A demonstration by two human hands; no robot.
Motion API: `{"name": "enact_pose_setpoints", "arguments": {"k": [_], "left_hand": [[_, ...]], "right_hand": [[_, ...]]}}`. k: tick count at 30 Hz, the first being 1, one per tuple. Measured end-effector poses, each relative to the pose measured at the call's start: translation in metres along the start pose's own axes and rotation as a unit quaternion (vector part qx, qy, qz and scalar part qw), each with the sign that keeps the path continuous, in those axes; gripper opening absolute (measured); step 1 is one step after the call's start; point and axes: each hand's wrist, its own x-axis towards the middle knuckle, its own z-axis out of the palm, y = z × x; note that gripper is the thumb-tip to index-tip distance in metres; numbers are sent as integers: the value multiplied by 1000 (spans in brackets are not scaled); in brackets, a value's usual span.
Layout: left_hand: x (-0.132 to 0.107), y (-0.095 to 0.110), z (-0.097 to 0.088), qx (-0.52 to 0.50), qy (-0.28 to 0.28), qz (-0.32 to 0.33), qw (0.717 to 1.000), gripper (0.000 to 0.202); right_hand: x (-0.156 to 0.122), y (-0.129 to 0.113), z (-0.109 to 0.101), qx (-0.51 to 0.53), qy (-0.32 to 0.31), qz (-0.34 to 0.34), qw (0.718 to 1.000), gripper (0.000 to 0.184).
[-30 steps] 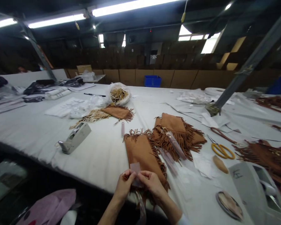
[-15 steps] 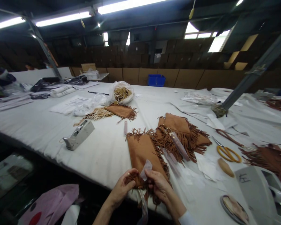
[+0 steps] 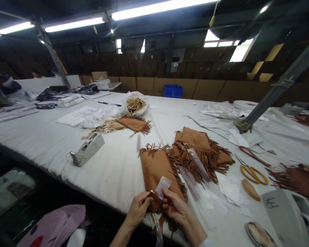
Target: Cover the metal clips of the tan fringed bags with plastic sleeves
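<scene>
A brown suede pouch (image 3: 156,164) with fringe along its top and right side lies at the table's front edge. Over its lower end, my right hand (image 3: 177,208) pinches a thin, whitish translucent slip (image 3: 162,187) between thumb and forefinger. To the left, my left hand (image 3: 139,208) closes thumb and fingers on a small brown piece with a shiny spot (image 3: 151,193); its link to the pouch is partly hidden. A plastic-wrapped strap (image 3: 158,228) hangs below, between both hands. Another stack of fringed pouches (image 3: 195,139) with a wrapped strap (image 3: 197,163) lies just beyond.
A tape dispenser (image 3: 87,150) stands at left. Yellow-handled scissors (image 3: 253,173), a tan oval piece (image 3: 251,189) and a larger dispenser (image 3: 288,214) are at right. Farther back are a bag of tan fringe (image 3: 136,104), a blue bin (image 3: 173,91) and a slanted metal post (image 3: 270,89).
My left fingers have closed around the small brown piece, which shows more clearly. The slip in my right hand is turned flatter and sits slightly further right. The view has tilted up slightly.
</scene>
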Motion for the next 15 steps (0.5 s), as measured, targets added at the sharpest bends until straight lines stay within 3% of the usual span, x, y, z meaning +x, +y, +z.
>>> {"name": "enact_pose_setpoints", "arguments": {"k": [4,11,13,15], "left_hand": [[1,4,1,0,7,9,1000,37],[3,-1,2,-100,53,-76,991,43],[4,-4,1,-141,58,-88,984,43],[4,-3,0,-192,58,-89,976,50]], "right_hand": [[-1,-1,2,-5,1,-5,1000,22],[-2,-1,2,-104,11,-66,992,23],[-2,-2,2,-202,39,-154,966,22],[-3,-3,1,-335,76,-299,890,19]]}}
